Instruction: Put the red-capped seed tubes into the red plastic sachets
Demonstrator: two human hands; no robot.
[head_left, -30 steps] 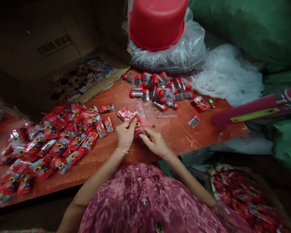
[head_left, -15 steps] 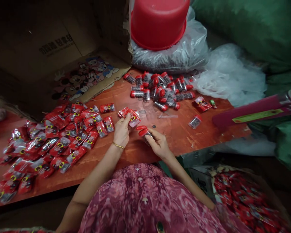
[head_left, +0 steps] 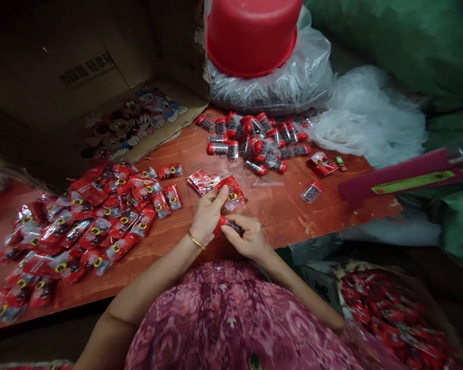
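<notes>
Between the thumb and fingers of my left hand (head_left: 208, 213) is a flat red printed packet (head_left: 232, 192), its front turned up. My right hand (head_left: 250, 235) grips a small clear bottle (head_left: 235, 227) of dark pellets by its body. The bottle's red cap end points left and meets the fingers of my left hand, which hide part of it. Just beyond my left hand, a few more flat red packets (head_left: 201, 181) lie on the table. Farther back is a heap of red-capped bottles (head_left: 256, 139).
Filled red packets (head_left: 96, 231) are piled on the left of the orange table (head_left: 193, 149), by an open carton (head_left: 139, 118). A red tub (head_left: 254, 38) sits on a plastic bag (head_left: 273, 92) at the back. A magenta tube (head_left: 401, 177) juts in from the right.
My left hand has lifted one flat packet off the others and moved right and nearer to me. The capped end of the bottle in my right hand now touches my left fingers.
</notes>
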